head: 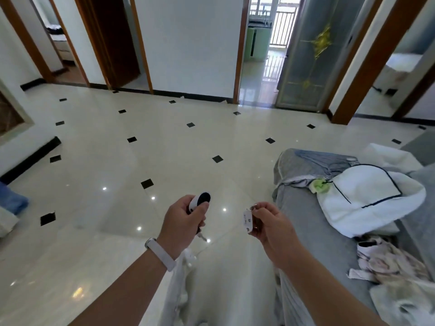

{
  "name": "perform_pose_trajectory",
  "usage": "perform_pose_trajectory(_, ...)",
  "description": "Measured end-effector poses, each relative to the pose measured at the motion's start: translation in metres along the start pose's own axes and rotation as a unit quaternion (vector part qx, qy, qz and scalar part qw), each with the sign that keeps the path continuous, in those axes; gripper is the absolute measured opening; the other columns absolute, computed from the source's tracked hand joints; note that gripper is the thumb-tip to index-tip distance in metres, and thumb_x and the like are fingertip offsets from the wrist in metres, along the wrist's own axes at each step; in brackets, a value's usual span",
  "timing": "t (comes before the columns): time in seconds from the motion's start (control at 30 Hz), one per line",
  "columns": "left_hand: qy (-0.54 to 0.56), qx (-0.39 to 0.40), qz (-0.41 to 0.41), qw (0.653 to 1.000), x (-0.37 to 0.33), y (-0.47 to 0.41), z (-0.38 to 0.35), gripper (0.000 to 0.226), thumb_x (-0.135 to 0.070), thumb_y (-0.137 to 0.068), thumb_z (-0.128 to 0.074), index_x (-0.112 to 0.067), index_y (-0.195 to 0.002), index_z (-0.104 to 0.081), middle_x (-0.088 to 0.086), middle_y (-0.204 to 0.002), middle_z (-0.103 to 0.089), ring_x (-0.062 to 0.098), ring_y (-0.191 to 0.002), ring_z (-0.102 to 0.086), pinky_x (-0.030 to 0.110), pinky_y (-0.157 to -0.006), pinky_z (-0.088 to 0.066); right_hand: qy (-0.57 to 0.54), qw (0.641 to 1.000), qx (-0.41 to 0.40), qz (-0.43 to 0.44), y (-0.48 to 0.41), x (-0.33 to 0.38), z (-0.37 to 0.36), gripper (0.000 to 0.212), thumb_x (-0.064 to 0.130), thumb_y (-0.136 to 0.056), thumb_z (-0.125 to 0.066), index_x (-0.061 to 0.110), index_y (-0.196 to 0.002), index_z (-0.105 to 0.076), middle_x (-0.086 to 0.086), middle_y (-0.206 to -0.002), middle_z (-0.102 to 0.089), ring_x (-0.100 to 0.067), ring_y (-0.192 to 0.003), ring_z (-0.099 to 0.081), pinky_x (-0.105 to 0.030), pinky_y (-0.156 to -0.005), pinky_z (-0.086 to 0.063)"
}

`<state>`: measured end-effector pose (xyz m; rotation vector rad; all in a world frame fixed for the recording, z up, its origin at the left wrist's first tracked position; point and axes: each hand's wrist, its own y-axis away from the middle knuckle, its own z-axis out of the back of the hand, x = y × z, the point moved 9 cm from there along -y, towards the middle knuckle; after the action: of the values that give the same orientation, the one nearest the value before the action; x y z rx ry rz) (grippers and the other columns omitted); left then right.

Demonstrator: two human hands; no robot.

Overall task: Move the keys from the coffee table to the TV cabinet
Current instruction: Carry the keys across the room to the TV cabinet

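Fingers of the left hand grasp a key fob, those of the right hand pinch a tagged key beside the sofa; carrying seems underway, and the TV cabinet must be found next.

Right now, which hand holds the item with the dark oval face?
The left hand holds it: a white fob with a dark oval face. The right hand pinches a flat white tag instead.

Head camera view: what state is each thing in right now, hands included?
Left hand: closed around a black-and-white fob, keys hanging below.
Fob: held, top poking out of the fist.
Right hand: pinching a white tag.
Tag: held, dangling.
Glass door: open.
Sofa: strewn with clothes.
White garment: crumpled.
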<state>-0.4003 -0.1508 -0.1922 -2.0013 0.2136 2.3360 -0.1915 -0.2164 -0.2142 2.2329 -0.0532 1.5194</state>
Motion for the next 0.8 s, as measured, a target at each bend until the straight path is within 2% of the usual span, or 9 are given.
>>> perform_pose_trajectory(0.27, 0.005, 0.031, -0.034, 0.999, -0.029, -0.115, 0.009, 0.016, -0.021, -0.089, -0.066, -0.01, -0.078, -0.062, 0.006, -0.061, -0.061, 0.013, -0.054, -0.059, 0.024, -0.048, -0.047, -0.079, 0.997, -0.006, 0.021, -0.083, 0.053, -0.046, 0.022, -0.003, -0.086, -0.047, 0.013, -0.076, -0.058, -0.008, -0.071, -0.059, -0.02, -0.064, -0.052, -0.028, -0.05, -0.047)
perform_pose_trajectory(0.47, 0.002, 0.022, -0.042, 0.999, -0.038, -0.186, 0.0, 0.022, -0.02, -0.088, -0.066, 0.0, -0.08, -0.061, 0.009, -0.06, -0.059, 0.01, -0.049, -0.056, 0.019, -0.044, -0.043, -0.108, 0.994, -0.015, 0.026, -0.151, 0.082, -0.051, 0.023, -0.003, -0.087, -0.045, 0.012, -0.075, -0.057, -0.007, -0.069, -0.06, -0.019, -0.061, -0.052, -0.025, -0.044, -0.048)
perform_pose_trajectory(0.63, -0.006, 0.018, -0.028, 0.999, -0.037, -0.256, -0.011, 0.017, -0.022, -0.087, -0.067, -0.011, -0.075, -0.062, 0.006, -0.061, -0.06, 0.012, -0.053, -0.058, 0.021, -0.046, -0.044, -0.108, 0.994, -0.004, 0.02, -0.227, 0.091, -0.052, 0.026, -0.002, -0.087, -0.046, 0.013, -0.071, -0.06, -0.005, -0.064, -0.063, -0.018, -0.06, -0.054, -0.025, -0.046, -0.047)
perform_pose_trajectory(0.8, -0.024, 0.002, -0.016, 1.0, -0.04, -0.339, -0.028, 0.018, -0.026, -0.084, -0.069, -0.01, -0.079, -0.063, 0.004, -0.061, -0.06, 0.014, -0.055, -0.059, 0.028, -0.051, -0.046, -0.093, 0.996, 0.007, 0.005, -0.322, 0.112, -0.055, 0.024, -0.001, -0.086, -0.05, 0.014, -0.071, -0.061, -0.006, -0.066, -0.063, -0.019, -0.06, -0.055, -0.026, -0.048, -0.048)
